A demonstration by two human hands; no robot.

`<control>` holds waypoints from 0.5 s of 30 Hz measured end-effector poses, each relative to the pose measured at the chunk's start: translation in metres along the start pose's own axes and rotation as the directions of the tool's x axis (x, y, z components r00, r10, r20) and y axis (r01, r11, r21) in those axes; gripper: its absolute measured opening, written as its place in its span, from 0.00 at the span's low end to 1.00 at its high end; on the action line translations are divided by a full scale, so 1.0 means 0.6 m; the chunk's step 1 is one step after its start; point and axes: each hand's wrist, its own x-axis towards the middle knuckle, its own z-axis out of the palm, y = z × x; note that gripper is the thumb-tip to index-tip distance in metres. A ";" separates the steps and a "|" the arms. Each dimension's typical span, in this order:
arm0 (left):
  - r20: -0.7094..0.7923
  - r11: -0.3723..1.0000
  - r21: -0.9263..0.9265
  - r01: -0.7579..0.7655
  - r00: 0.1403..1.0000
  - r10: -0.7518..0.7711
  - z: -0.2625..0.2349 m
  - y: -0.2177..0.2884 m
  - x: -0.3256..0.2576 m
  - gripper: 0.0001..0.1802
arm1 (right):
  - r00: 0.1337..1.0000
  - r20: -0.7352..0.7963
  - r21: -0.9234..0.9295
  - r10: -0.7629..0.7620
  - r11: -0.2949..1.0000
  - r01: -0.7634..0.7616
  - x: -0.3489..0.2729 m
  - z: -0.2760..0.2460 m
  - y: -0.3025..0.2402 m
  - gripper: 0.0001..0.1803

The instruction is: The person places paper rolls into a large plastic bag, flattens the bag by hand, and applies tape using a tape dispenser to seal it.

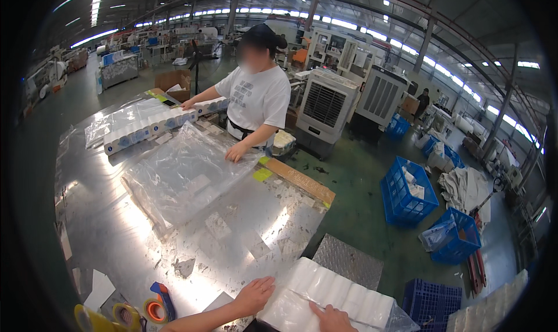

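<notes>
Head view: left hand [254, 297] lies open beside the pack [343, 288], bottom right of centre; right hand [332, 319] rests half-open on it. Wrapping looks underway, the loose film [403, 320] likely calling for tucking.

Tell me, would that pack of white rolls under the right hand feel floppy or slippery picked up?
The pack may slide a little, because its clear plastic wrap looks shiny. It would probably bend somewhat, since it's made of separate rolls side by side. Its loose, wrinkled plastic end would likely flop.
</notes>
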 end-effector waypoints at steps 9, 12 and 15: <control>-0.011 0.989 -0.033 0.143 0.990 -0.144 0.056 0.103 0.117 0.27 | 0.957 0.275 -0.019 0.087 0.996 -0.085 0.016 -0.030 -0.006 0.38; 0.011 0.971 0.079 0.228 0.973 -0.229 0.105 0.098 0.095 0.31 | 0.970 0.232 0.047 0.071 0.995 -0.084 0.008 -0.033 -0.001 0.35; 0.031 0.959 0.110 0.260 0.964 -0.265 0.118 0.094 0.087 0.34 | 0.985 0.132 0.210 0.110 0.968 -0.137 -0.009 -0.024 0.014 0.30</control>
